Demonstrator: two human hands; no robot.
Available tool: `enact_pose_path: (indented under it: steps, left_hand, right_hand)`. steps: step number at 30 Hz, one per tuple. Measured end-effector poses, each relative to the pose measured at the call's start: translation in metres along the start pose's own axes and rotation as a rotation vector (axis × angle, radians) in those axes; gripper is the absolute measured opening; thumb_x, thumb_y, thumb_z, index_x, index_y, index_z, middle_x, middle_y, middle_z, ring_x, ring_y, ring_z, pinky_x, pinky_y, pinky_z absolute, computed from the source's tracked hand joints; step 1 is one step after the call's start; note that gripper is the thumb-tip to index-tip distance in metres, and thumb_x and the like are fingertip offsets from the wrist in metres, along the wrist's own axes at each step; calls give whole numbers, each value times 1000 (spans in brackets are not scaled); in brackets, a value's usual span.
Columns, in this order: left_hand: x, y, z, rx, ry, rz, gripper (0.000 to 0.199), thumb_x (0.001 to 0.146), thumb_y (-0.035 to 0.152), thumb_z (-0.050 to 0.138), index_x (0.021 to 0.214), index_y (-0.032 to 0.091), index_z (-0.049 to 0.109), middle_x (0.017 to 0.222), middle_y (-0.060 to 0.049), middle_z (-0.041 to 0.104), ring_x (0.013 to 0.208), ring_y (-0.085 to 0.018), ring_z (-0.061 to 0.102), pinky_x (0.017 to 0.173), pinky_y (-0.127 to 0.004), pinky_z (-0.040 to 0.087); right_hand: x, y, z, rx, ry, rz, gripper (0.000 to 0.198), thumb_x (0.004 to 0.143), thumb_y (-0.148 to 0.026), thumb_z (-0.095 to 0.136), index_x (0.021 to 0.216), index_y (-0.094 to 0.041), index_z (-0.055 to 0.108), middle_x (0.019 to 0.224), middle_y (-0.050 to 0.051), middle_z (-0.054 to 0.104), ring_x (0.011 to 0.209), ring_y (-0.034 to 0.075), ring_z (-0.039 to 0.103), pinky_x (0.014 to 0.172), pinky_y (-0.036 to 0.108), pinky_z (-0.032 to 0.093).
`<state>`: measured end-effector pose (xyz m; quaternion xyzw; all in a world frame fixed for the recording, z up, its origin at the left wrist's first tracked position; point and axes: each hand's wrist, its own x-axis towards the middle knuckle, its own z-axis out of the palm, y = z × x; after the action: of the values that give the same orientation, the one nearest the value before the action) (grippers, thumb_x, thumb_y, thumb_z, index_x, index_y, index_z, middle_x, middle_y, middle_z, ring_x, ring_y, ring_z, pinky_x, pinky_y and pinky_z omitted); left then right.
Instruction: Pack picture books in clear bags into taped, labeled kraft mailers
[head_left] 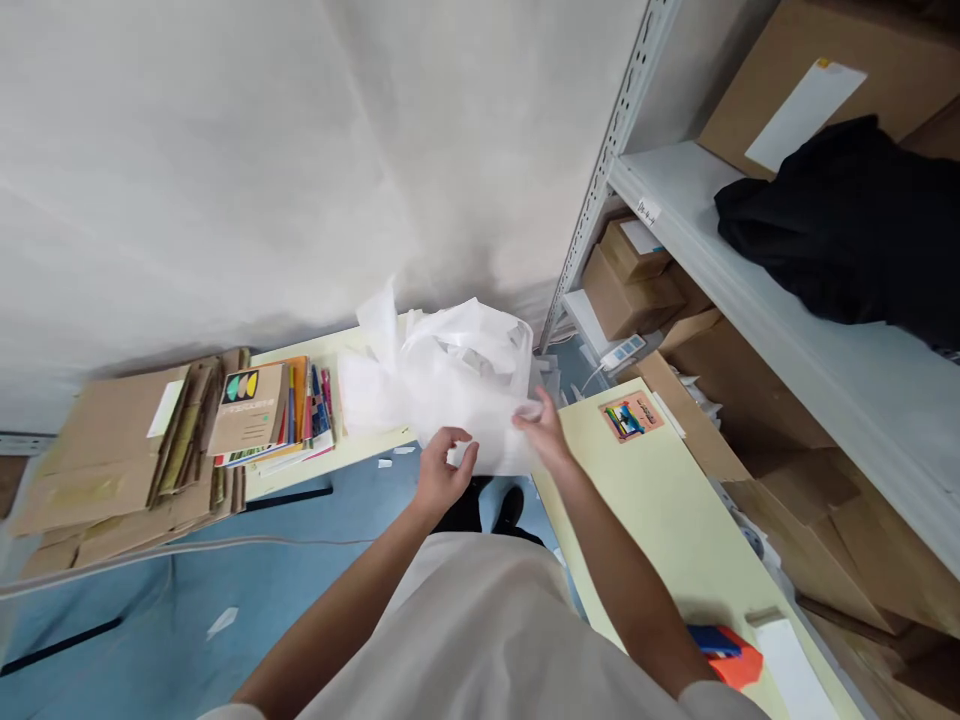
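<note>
A heap of thin, translucent white packing sheet lies loosely bunched and looped in front of me. My right hand has the near right edge of the sheet between thumb and fingers. At the sheet's near edge, a little to the left, my left hand is curved, with a gap between thumb and forefinger and nothing visible in it. The sheet overhangs the gap between two pale yellow tabletops. Part of the right fingers is covered by the sheet.
Flattened cardboard and a stack of books lie on the left. On the right tabletop are a colourful card and a blue-and-orange item. A metal shelf holds boxes and black cloth.
</note>
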<state>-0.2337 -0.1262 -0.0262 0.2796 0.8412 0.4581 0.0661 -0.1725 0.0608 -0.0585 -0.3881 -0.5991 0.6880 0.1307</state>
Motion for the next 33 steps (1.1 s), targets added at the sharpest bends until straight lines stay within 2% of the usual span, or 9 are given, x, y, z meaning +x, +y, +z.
enact_pose_path:
  steps: [2,4,8,11,15,18,21,28,33]
  left_hand:
    - [27,9,-8,33,90,92,31,80,40,61,104,21,54,105,-11,62,103,-25,60,89,-43,50]
    - [63,12,-7,27,18,121,65,73,48,68,125,18,44,126,-17,53,120,-31,51,96,-47,45]
    - [136,20,21,21,-569,238,106,55,59,78,141,20,30,144,-18,40,135,-37,35,110,-57,25]
    - [169,31,47,29,-905,308,103,50,54,81,138,25,37,133,-12,55,127,-37,46,112,-62,11]
    - [192,41,70,-131,-1212,239,65,58,43,77,116,19,59,111,-8,67,106,-31,61,100,-49,40]
    - [204,47,87,-205,-1424,174,46,60,34,74,102,18,64,98,-5,69,92,-25,65,80,-35,50]
    - [207,59,109,-120,-1543,208,29,59,30,72,84,18,65,81,0,67,79,-20,64,69,-30,49]
    - [185,73,169,-98,-1489,172,22,72,38,58,80,18,54,70,2,57,65,-13,55,61,-24,42]
    - [163,62,207,102,-1419,312,30,71,47,61,76,17,57,69,1,58,65,-14,53,58,-23,39]
  right_hand:
    - [-2,-23,-33,43,-79,-90,92,64,-29,74,145,-23,28,112,7,67,95,20,66,86,35,53]
    - [-11,-47,-64,6,-157,-147,83,67,-31,74,141,-25,37,120,7,64,99,19,65,88,33,53]
    - [-36,-88,-103,-164,-140,-267,62,71,-33,74,129,-28,54,133,6,57,111,20,60,95,33,49]
    - [-50,-106,-122,-265,84,-395,56,69,-36,76,122,-27,60,129,7,59,117,23,55,98,39,47]
    - [-68,-108,-153,-297,463,-510,62,67,-40,78,124,-25,56,124,10,59,112,25,58,89,44,52]
    - [-93,-91,-177,-257,841,-562,70,70,-38,74,133,-27,45,119,9,60,101,22,63,77,39,56]
    - [-129,-62,-189,-222,1074,-454,73,74,-36,69,138,-27,37,102,6,65,78,17,66,57,30,56]
    - [-196,33,-178,-31,1267,-34,66,72,-35,62,133,-22,39,86,3,66,60,14,64,38,17,42]
    - [-216,99,-181,-71,1362,44,55,74,-39,60,122,-16,49,93,8,66,73,17,65,61,30,54]
